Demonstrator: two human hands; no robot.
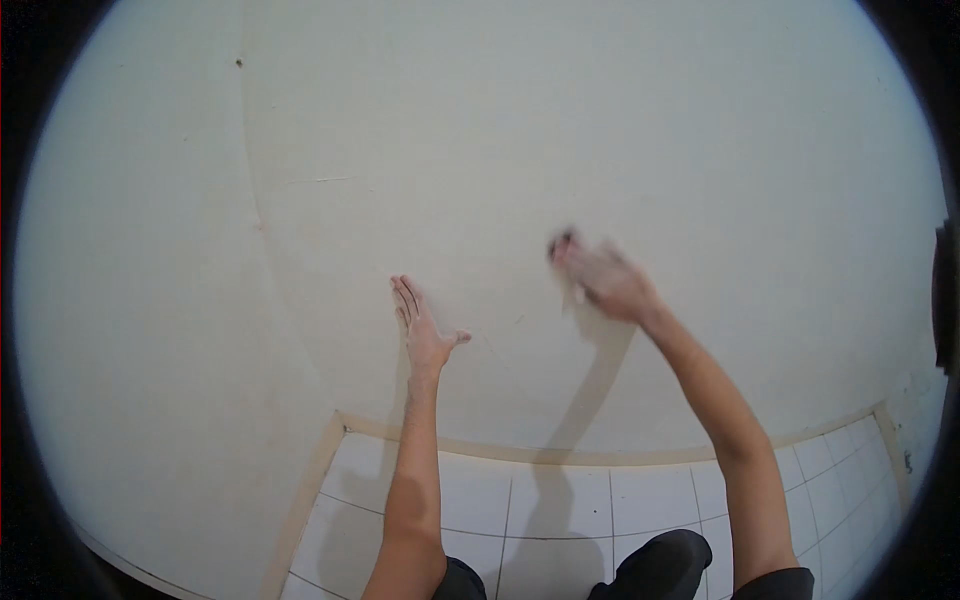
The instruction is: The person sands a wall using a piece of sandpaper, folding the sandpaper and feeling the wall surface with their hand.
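My left hand (425, 335) lies against the pale wall (480, 130), fingers stretched upward and thumb out to the right. Nothing is in it, and whitish dust seems to coat its skin. Higher and to the right, my right hand (610, 280) is at the wall, smeared by motion. By its fingertips shows a small dark thing (562, 243), too blurred to name, which the hand appears to hold. A faint scratch (322, 181) and small marks show on the wall.
A wall corner runs down the left side. Beige skirting (590, 458) edges the white tiled floor (470, 500). My dark-clothed knee (665, 565) is at the bottom. Something dark (942, 298) stands at the far right edge.
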